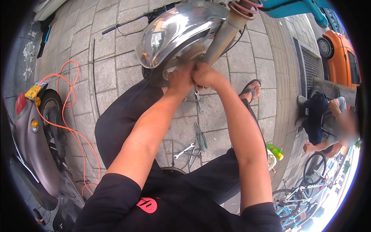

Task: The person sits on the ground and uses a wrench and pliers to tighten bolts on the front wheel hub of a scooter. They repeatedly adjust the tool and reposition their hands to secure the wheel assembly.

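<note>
My left hand [181, 79] is at the front wheel hub below the chrome mudguard [170, 31], fingers curled, partly hidden. My right hand [206, 76] is closed beside it at the lower end of the fork leg [224, 34]; what both grip is unclear. Just below them a wrench [199, 102] is on the paving. Nearer my legs are green-handled pliers [201, 139] and a double open-end wrench [183, 150], among other small metal pieces.
A scooter [38, 150] and orange hose [73, 91] are at left. My sandaled foot [251, 91] is right of the wheel; a green-yellow bottle [274, 150] lies beside my knee. Another person [324, 120] sits at right, near bicycles [297, 197] and an orange vehicle [340, 58].
</note>
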`<state>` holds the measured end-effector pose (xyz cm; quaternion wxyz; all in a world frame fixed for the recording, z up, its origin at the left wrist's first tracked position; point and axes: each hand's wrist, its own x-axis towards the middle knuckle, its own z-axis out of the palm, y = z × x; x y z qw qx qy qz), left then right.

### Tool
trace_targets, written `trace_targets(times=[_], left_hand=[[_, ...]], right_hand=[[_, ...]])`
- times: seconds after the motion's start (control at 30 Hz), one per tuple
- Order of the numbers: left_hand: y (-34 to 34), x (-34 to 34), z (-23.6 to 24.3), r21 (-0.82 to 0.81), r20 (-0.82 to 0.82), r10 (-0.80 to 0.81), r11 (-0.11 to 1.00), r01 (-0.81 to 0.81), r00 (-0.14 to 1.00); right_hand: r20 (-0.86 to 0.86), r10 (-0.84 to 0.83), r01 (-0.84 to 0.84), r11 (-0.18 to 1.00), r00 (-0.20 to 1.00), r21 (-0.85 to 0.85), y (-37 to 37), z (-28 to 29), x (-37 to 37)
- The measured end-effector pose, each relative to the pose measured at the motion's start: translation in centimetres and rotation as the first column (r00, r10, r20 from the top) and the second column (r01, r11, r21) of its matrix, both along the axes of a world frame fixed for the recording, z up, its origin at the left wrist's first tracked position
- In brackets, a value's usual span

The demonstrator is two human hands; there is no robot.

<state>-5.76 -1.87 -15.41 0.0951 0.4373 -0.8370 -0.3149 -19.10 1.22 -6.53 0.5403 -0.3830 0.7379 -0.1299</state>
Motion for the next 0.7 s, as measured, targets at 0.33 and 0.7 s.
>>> trace_targets(times=[0.33,0.7], left_hand=[[-0.3,-0.1,0.4,-0.047,0.086,-0.015,0.999,0.019,0.996],[-1.5,-1.1,3.3,-0.176,0.313,-0.146,0.962,0.208,0.939]], right_hand=[[0.371,-0.505,0.616,0.728,0.779,-0.302,6.1,-4.7,2.7],[0.880,-0.357,0.891,0.211,-0.314,0.403,5.0,-12.0,8.1]])
